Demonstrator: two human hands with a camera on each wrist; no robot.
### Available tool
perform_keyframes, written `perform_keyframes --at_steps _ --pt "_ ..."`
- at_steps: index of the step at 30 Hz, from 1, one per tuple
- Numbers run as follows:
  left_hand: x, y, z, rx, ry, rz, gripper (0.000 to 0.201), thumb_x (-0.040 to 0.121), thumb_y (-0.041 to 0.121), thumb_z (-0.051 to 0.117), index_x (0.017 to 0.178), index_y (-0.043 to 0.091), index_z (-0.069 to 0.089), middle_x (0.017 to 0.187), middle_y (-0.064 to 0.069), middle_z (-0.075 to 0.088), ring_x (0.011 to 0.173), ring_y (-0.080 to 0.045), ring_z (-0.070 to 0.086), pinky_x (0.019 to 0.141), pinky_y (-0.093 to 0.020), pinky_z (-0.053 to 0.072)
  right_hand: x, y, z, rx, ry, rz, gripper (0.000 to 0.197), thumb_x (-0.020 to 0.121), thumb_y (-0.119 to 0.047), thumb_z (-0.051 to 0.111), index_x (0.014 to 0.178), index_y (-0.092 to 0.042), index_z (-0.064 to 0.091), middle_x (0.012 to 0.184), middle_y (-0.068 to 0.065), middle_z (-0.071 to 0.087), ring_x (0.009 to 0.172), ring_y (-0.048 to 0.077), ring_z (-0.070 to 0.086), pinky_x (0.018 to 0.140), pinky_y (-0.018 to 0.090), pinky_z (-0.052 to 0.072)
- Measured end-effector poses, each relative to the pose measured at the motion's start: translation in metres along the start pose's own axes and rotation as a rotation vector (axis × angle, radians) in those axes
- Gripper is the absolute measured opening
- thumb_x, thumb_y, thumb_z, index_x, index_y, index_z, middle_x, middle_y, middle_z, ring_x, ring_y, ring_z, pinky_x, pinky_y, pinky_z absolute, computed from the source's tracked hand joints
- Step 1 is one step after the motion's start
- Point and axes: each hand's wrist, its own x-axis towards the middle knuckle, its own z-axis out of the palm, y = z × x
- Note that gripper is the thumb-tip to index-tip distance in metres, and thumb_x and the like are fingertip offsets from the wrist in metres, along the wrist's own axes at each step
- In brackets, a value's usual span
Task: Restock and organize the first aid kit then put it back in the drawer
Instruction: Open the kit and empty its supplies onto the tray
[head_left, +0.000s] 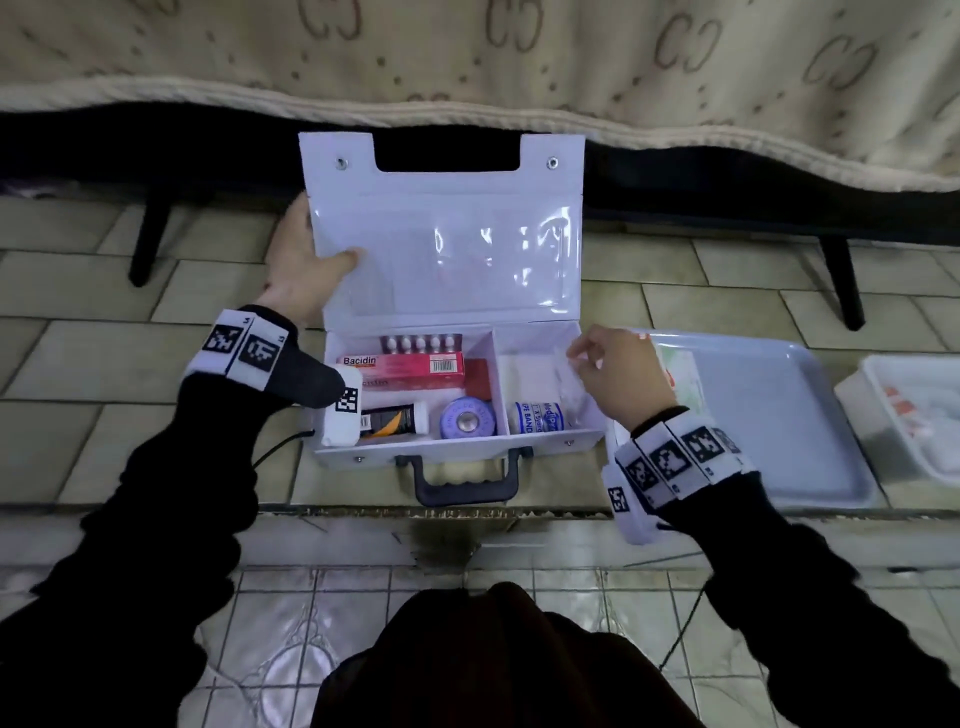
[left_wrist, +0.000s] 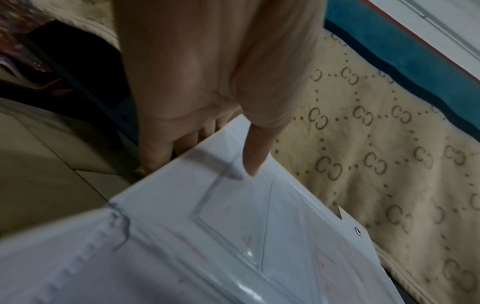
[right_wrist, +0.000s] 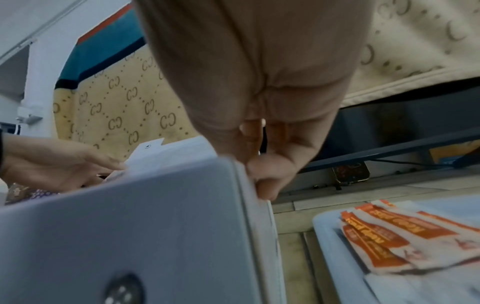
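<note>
Restocking step; left hand (head_left: 304, 265) grips lid (head_left: 447, 228) at 9 o'clock; right hand (head_left: 618, 376) pinches clear packet (head_left: 563, 382); next, judged: seat packet flat in kit (head_left: 457, 441).

Head view: dim, cool-toned indoor light, source not visible. Specular glare on the clear plastic sleeve (head_left: 498, 260) inside the raised white lid (head_left: 441, 228). Deep shadow under the beige patterned bedspread (head_left: 519, 57). Glossy grey floor tiles (head_left: 291, 660) show soft reflections. Wide-angle bowing at the edges; tile lines curve. Left wrist view: dim, motion-blurred; the close left hand (left_wrist: 207, 82) is soft, lower-left corner smeared. Right wrist view: right hand (right_wrist: 259, 92) and white case wall (right_wrist: 130, 226) out of focus, orange-and-white sachets (right_wrist: 389, 236) blurred, text unreadable.
</note>
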Motion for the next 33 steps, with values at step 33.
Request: perform_keyframes --at_steps 33 --pt "-0.029 0.034 0.026 1.118 -0.668 0.033 0.023 0.08 0.002 0.063 0.096 0.017 0.07 0.092 0.001 0.064 0.089 -0.017 0.062 0.087 -0.038 0.053 -0.013 -0.111 0.024 -0.383 -0.447 -0.574 0.031 0.087 -0.015 0.051 0.117 -0.014 0.061 0.114 0.017 0.058 0.11 0.033 0.052 0.089 0.036 0.046"
